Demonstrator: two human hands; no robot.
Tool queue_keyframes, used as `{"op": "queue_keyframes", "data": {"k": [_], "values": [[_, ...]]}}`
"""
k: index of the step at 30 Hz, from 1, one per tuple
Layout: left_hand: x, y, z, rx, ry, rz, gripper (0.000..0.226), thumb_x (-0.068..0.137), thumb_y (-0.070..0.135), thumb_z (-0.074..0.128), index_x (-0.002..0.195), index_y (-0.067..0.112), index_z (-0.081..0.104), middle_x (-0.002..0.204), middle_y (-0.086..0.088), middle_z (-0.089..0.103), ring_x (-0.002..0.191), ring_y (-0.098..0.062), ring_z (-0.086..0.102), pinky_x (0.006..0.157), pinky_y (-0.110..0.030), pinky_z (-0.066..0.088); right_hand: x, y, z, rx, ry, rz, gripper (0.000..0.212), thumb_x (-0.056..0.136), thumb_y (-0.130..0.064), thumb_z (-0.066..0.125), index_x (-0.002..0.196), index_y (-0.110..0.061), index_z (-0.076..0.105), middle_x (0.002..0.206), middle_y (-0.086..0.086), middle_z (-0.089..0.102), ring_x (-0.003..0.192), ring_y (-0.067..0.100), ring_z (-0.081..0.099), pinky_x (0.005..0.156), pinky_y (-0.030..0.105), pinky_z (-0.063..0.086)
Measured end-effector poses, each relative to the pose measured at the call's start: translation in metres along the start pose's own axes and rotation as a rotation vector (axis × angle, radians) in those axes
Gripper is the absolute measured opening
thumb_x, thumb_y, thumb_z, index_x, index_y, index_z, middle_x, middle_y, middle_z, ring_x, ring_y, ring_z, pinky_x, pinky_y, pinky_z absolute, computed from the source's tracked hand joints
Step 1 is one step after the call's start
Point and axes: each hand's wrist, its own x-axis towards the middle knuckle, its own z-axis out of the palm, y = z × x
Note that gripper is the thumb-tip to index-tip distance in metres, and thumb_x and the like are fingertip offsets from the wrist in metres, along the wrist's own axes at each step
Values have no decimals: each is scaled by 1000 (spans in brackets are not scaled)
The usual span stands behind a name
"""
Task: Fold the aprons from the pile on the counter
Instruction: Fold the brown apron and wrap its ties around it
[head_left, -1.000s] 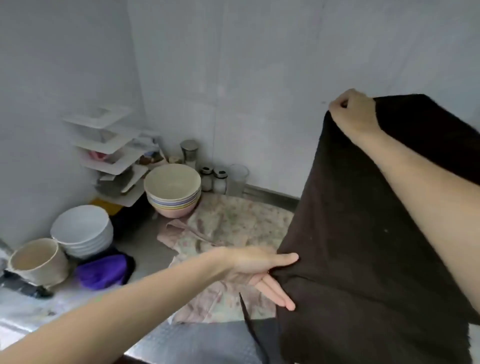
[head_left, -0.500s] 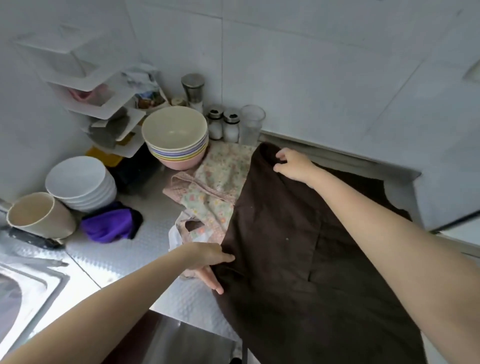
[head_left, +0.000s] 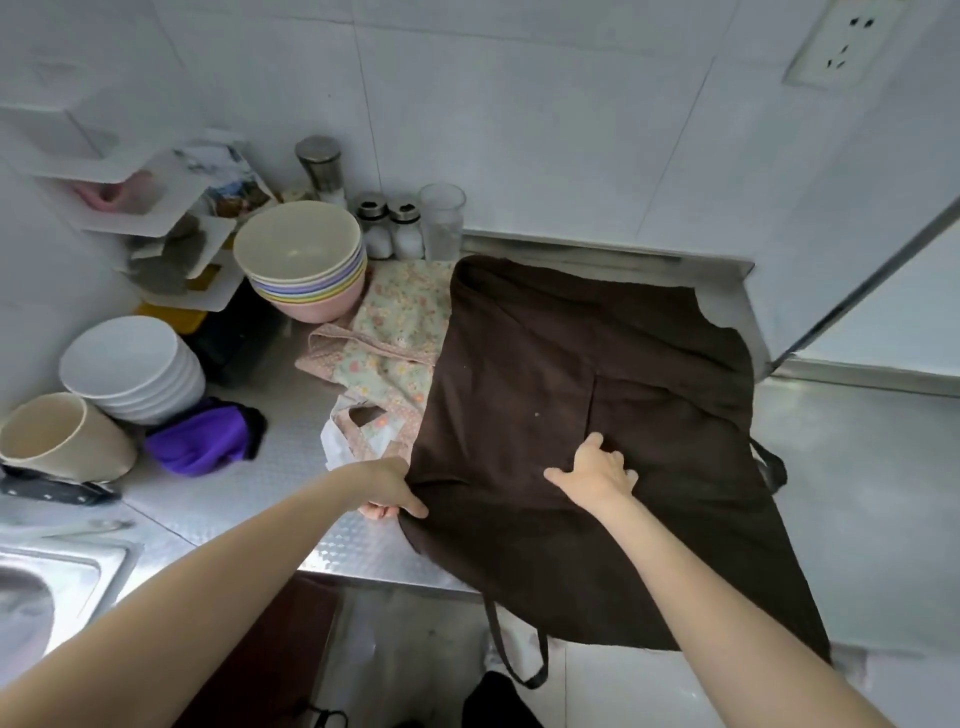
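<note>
- The brown apron (head_left: 597, 395) lies spread across the steel counter (head_left: 249, 483), filling the middle of the view out to 3 o'clock; its near end hangs over the counter's front edge toward 5 o'clock; a dark strap (head_left: 514, 654) dangles below that edge at 6 o'clock.
- The left hand (head_left: 387, 491) sits at the apron's left border, just at 7 o'clock from the cloth's middle; it pinches the hem, the thumb lying on top of the brown cloth and the fingers curled beneath it.
- The right hand (head_left: 597, 475) rests on top of the apron, at 3 o'clock from the left hand and near it; it is open, palm down, fingers spread flat on the cloth, gripping nothing.
- A floral apron (head_left: 389, 358) lies crumpled under the brown one's left edge, showing at 12 o'clock from the left hand; its pale tie end reaches almost to that hand.
- At 11 o'clock from the floral apron stands a stack of coloured bowls (head_left: 301, 260); behind it, against the tiled wall, stand two shakers (head_left: 392, 231), a clear glass (head_left: 441, 221) and a steel canister (head_left: 321, 163).
- At 9 o'clock lie a stack of white bowls (head_left: 130, 366), a beige cup (head_left: 57, 439) tilted on its side, and a purple cloth (head_left: 202, 439) just beside them.
- A sink (head_left: 52, 587) shows at 8 o'clock.
- A wall socket (head_left: 847, 39) sits at 1 o'clock.
</note>
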Motion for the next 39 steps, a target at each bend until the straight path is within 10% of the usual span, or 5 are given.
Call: {"op": "queue_keyframes", "data": {"k": [8, 14, 18, 24, 39], "values": [[0, -5, 10, 318, 192, 37, 24, 84, 15, 64, 65, 12, 49, 58, -1, 52, 49, -11, 47, 45, -15, 39, -7, 15, -51, 354, 414, -319, 26, 95, -10, 46, 121, -13, 39, 70, -2, 51, 81, 25, 58, 80, 40, 44], [-22, 25, 3, 503, -48, -48, 28, 84, 41, 65, 80, 13, 61, 67, 7, 66, 64, -5, 63, 62, -15, 47, -4, 73, -26, -51, -31, -94, 32, 97, -28, 47, 127, -19, 42, 119, 5, 60, 117, 27, 52, 105, 44, 30], [-19, 64, -3, 833, 515, 227, 33, 89, 41, 56, 101, 10, 56, 103, -5, 60, 99, -25, 59, 79, -32, 47, 10, 103, -35, 195, 406, 8, 20, 91, -13, 49, 107, -8, 61, 117, 17, 57, 109, 36, 51, 92, 38, 42], [20, 99, 5, 1310, 437, 372, 87, 90, 40, 55, 150, 13, 0, 157, -10, -10, 145, -27, -7, 117, -39, 10, 23, 125, -35, 455, 164, 550, 46, 91, -20, 53, 135, -20, 36, 141, 19, 19, 125, 45, 28, 104, 50, 31], [51, 84, -14, 1193, 354, 33, 115, 80, 50, 65, 145, 0, -14, 155, -15, -19, 142, -40, -12, 115, -46, 12, 53, 155, -22, 61, 380, 271, 30, 86, 12, 44, 112, 7, 57, 125, 23, 37, 116, 40, 38, 97, 43, 39]]}}
